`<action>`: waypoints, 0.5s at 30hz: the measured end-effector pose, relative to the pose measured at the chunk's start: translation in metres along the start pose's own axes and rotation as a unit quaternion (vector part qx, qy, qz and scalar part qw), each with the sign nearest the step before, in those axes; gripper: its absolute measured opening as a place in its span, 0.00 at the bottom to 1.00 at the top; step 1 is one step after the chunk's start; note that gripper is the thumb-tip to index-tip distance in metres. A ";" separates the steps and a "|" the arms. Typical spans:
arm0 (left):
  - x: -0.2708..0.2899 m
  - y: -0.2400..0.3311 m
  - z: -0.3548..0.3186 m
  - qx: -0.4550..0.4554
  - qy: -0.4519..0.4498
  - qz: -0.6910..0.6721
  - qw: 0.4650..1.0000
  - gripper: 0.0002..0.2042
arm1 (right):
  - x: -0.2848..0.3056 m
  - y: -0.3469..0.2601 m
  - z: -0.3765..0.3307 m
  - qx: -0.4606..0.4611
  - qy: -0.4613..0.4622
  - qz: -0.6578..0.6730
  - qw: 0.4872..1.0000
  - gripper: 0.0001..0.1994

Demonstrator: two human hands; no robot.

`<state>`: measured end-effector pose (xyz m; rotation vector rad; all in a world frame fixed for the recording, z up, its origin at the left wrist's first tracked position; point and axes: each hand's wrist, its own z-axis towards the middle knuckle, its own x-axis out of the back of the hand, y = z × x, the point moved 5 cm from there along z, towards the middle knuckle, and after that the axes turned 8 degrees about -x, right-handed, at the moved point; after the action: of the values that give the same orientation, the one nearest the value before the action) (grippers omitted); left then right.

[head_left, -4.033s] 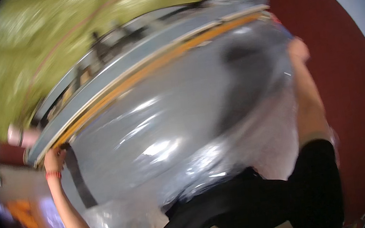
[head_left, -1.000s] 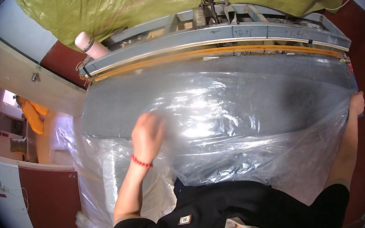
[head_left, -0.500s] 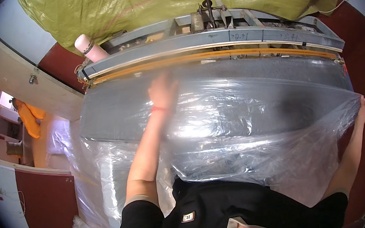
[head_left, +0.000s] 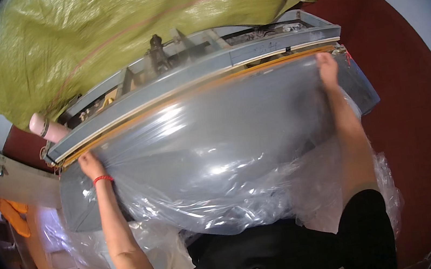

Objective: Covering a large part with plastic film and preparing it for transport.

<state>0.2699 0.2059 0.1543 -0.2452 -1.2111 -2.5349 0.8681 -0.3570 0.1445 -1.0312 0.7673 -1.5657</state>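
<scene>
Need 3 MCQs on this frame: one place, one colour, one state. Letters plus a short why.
1. Where is the right hand?
A. at the right end of the orange strip
B. on the green sack
C. on the floor

2. What colour is the band on the left wrist?
A. blue
B. red
C. white

3. How is the plastic sheet held?
A. rolled up
B. folded small
C. spread between both hands

Answers:
1 A, its fingers sit at the strip's right end.
2 B, a red band circles the wrist below the left hand.
3 C, each hand pins one top corner.
</scene>
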 end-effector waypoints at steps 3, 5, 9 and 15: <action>0.003 -0.043 0.021 0.107 0.001 -0.147 0.983 0.08 | -0.040 0.001 0.001 -0.049 -0.006 0.099 0.994 0.06; -0.008 -0.041 0.024 0.085 -0.013 -0.146 0.986 0.09 | -0.041 0.006 0.004 -0.062 0.012 0.125 0.990 0.07; -0.003 -0.055 0.027 0.063 -0.002 -0.196 0.979 0.07 | -0.043 0.009 0.008 -0.048 0.069 0.105 0.991 0.09; -0.012 -0.005 0.012 0.171 0.071 -0.290 0.939 0.07 | -0.019 0.001 0.005 -0.068 0.084 0.099 0.989 0.03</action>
<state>0.2794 0.2206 0.1547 0.4339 -1.8440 -2.6611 0.8749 -0.3382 0.1412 -0.8967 1.0737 -1.4560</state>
